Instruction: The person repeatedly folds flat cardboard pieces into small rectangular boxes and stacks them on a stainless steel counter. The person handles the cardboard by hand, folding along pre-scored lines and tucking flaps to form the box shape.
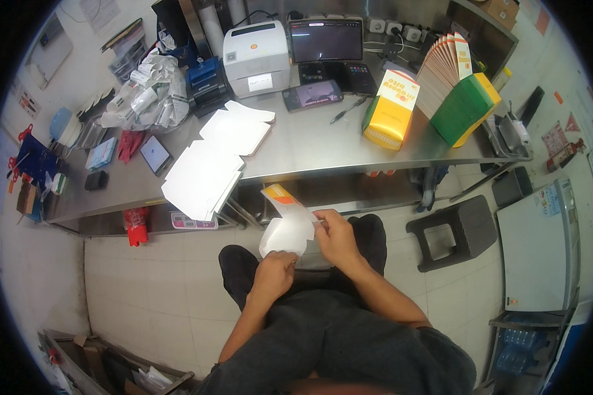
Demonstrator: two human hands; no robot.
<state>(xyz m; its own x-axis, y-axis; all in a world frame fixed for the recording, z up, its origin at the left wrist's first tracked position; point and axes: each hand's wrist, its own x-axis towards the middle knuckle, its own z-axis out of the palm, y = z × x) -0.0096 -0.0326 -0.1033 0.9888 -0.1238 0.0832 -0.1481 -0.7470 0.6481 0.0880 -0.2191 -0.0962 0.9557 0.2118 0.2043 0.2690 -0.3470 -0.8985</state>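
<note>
Above my lap I hold a partly folded carton (288,232), white inside, with an orange and yellow printed panel at its far end. My left hand (275,275) is closed at its near edge, fingers curled in. At the right side, my right hand (338,238) pinches a white flap between thumb and fingers. Just beyond, a stack of flat white carton blanks (203,179) overhangs the table's front edge. To the right on the table stand a yellow and white carton (390,113) and a green and yellow box (464,110) beside a fanned row of cartons (445,64).
The steel table (316,141) carries a label printer (257,56), a tablet (327,41), a phone (313,95), a pen (347,110), another phone (155,155) and a plastic bag of rolls (150,92). A dark stool (464,234) and a small fridge (537,247) stand at right.
</note>
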